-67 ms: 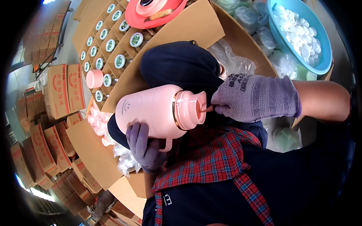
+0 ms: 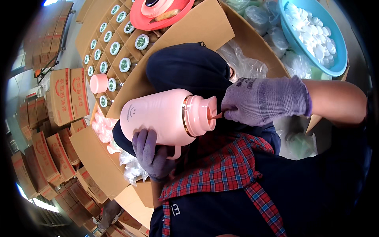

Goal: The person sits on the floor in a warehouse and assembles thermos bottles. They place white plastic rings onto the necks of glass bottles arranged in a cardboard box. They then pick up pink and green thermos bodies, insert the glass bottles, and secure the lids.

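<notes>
A large pink vacuum bottle [image 2: 156, 110] lies on its side across my lap, its mouth turned to the right and its carry handle pointing down. My left hand [image 2: 152, 154], in a purple-grey knit glove, wraps round the bottle's underside near the handle. My right hand [image 2: 264, 100], gloved alike, is closed just right of the mouth. It pinches a thin reddish-brown strip [image 2: 216, 117] whose far end goes into the bottle's opening; the tip inside is hidden.
A divided carton [image 2: 138, 75] with several white-rimmed bottles stands ahead left, a pink cup [image 2: 99, 83] and a red dish [image 2: 146, 19] on it. A blue basin [image 2: 342, 59] of white caps is far right, beside plastic bags [image 2: 258, 19]. Stacked cartons [image 2: 63, 98] line the left.
My right hand has turned slightly at the mouth, with the strip still pinched in it. The bottle and my left hand stay in nearly the same place.
</notes>
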Demonstrator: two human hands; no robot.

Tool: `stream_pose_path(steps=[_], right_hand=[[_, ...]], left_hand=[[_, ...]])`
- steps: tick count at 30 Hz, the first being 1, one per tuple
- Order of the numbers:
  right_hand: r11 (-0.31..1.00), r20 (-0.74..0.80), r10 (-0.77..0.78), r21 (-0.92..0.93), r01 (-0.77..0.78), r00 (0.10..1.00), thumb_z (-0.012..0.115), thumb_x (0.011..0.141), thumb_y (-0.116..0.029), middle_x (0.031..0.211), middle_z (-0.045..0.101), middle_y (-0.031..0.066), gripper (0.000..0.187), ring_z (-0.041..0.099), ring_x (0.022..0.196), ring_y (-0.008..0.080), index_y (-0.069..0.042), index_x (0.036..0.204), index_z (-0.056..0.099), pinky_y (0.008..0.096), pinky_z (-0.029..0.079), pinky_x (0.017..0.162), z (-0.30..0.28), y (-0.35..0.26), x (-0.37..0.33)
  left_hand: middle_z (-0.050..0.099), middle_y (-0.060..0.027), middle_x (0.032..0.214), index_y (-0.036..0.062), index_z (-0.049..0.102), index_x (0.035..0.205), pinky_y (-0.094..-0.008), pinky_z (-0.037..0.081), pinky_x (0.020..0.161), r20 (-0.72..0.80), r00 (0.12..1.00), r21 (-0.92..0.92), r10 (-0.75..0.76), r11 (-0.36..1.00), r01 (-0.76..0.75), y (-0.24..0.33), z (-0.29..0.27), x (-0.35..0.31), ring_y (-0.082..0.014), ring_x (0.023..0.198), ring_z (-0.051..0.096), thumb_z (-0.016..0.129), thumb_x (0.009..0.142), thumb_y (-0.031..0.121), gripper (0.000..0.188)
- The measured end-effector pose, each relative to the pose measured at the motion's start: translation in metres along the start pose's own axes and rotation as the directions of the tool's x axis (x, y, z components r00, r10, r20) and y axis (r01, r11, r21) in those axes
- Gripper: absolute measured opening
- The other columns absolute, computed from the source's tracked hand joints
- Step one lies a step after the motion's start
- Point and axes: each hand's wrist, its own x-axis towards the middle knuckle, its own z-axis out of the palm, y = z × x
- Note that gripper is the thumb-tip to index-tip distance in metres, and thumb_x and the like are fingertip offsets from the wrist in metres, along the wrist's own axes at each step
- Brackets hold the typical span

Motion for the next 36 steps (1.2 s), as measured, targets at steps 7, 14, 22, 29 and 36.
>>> stream_pose_path(steps=[7, 14, 22, 29, 36], right_hand=[[0.960, 0.285, 0.210, 0.123, -0.253, 0.935, 0.070, 0.074, -0.016, 0.066, 0.062, 0.0164, 0.016, 0.063, 0.066, 0.0302, -0.001, 0.074, 0.067, 0.0395, 0.051, 0.060, -0.033, -0.005, 0.004], [0.992, -0.156, 0.081, -0.086, -0.095, 0.984, 0.060, 0.086, -0.022, 0.070, 0.065, 0.0193, 0.025, 0.067, 0.070, 0.0331, 0.000, 0.076, 0.067, 0.0409, 0.053, 0.065, -0.029, -0.008, 0.001], [0.949, -0.273, -0.020, -0.308, -0.068, 0.962, 0.062, 0.080, -0.012, 0.075, 0.065, 0.0151, 0.011, 0.066, 0.072, 0.0298, -0.003, 0.084, 0.067, 0.0379, 0.052, 0.063, -0.053, -0.040, -0.007], [0.898, -0.224, -0.117, -0.441, 0.006, 0.968, 0.061, 0.081, -0.010, 0.085, 0.066, 0.0112, 0.009, 0.066, 0.079, 0.0275, -0.006, 0.087, 0.065, 0.0348, 0.051, 0.068, -0.044, -0.042, -0.004], [0.843, -0.262, -0.195, -0.538, 0.025, 0.945, 0.063, 0.078, -0.012, 0.080, 0.065, 0.0094, 0.010, 0.066, 0.076, 0.0247, -0.006, 0.086, 0.066, 0.0346, 0.051, 0.063, -0.047, -0.050, -0.001]], left_hand=[[0.059, -0.0186, 0.114, 0.0047, 0.050, 0.071, -0.0600, 0.044, 0.089, 0.078, 0.997, -0.010, 0.019, 1.000, -0.019, 0.004, -0.006, 0.013, -0.0415, 0.100, 0.060, 0.076, 0.063, 0.018, 0.031], [0.061, -0.0223, 0.120, 0.0031, 0.052, 0.070, -0.0572, 0.045, 0.093, 0.071, 0.995, -0.051, -0.074, 0.996, 0.078, -0.002, -0.011, 0.016, -0.0463, 0.108, 0.059, 0.076, 0.062, 0.009, 0.026], [0.062, -0.0269, 0.120, -0.0026, 0.054, 0.072, -0.0451, 0.050, 0.092, 0.280, 0.946, -0.223, -0.163, 0.947, 0.229, -0.018, -0.032, 0.033, -0.0457, 0.111, 0.060, 0.078, 0.066, 0.009, 0.027], [0.063, -0.0253, 0.119, -0.0057, 0.064, 0.087, -0.0367, 0.051, 0.088, 0.551, 0.823, -0.499, -0.139, 0.735, 0.458, -0.042, -0.026, 0.028, -0.0382, 0.102, 0.065, 0.079, 0.072, 0.014, 0.029], [0.066, -0.0199, 0.115, -0.0066, 0.063, 0.108, -0.0324, 0.050, 0.084, 0.714, 0.700, -0.603, -0.016, 0.494, 0.627, -0.063, -0.011, 0.033, -0.0261, 0.094, 0.067, 0.073, 0.082, 0.027, 0.043]])
